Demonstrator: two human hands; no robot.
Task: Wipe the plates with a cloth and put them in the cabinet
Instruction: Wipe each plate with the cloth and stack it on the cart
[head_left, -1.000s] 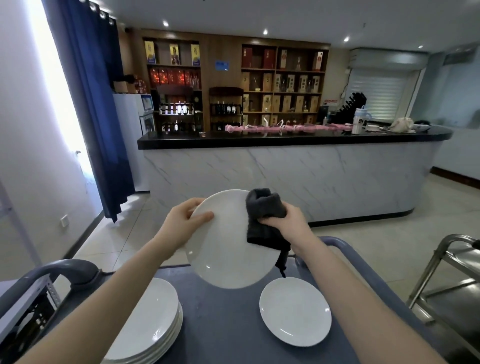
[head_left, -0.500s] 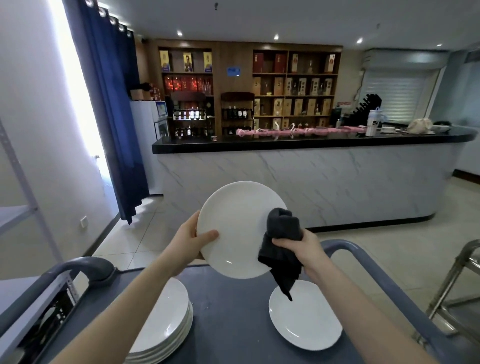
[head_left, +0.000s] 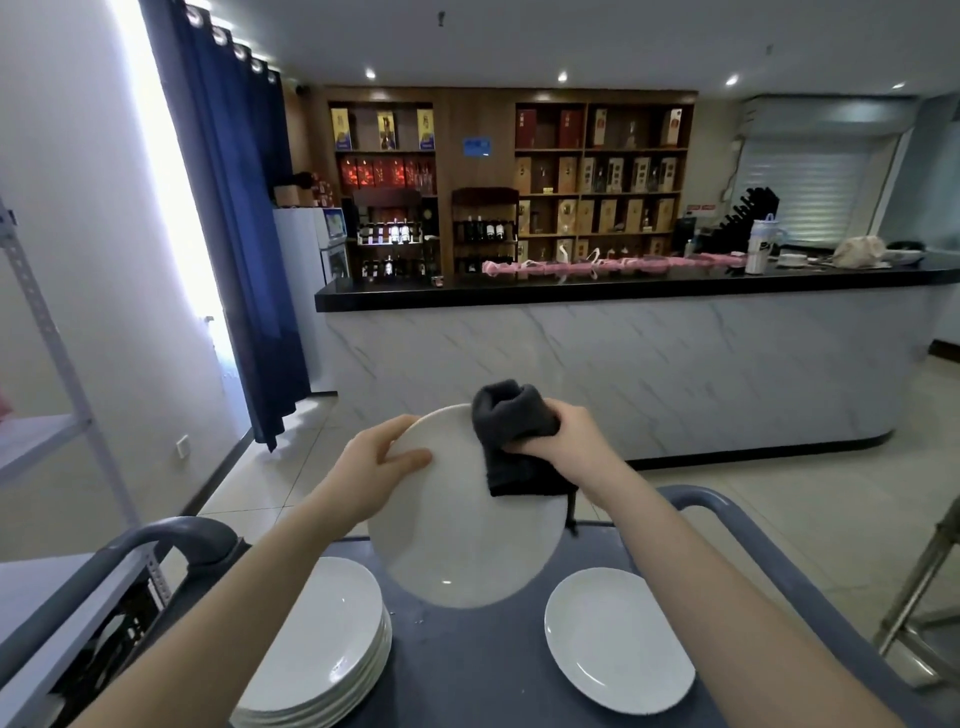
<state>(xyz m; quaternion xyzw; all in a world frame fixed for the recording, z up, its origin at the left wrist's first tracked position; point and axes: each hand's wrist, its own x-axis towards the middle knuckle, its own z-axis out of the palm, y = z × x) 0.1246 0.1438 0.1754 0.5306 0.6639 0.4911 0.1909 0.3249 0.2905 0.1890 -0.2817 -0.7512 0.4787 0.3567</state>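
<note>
Above the grey cart top (head_left: 467, 660): round white ceramic plate (head_left: 462, 540), tilted, left hand (head_left: 374, 467) pinching its upper-left rim, thumb lying on the face. Right hand (head_left: 566, 441) is gripping a bunched dark grey cloth (head_left: 514, 441), pressing it against the plate's upper-right edge. Stack of white plates (head_left: 322, 649) sitting on the cart left; single white plate (head_left: 618, 639) lying right.

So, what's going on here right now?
A person is wiping a white plate held up above a grey cart. The left hand grips the plate's left rim, thumb on its face. The right hand presses a bunched dark cloth against its upper right. A stack of plates sits on the cart's left and a single plate on its right.
</note>
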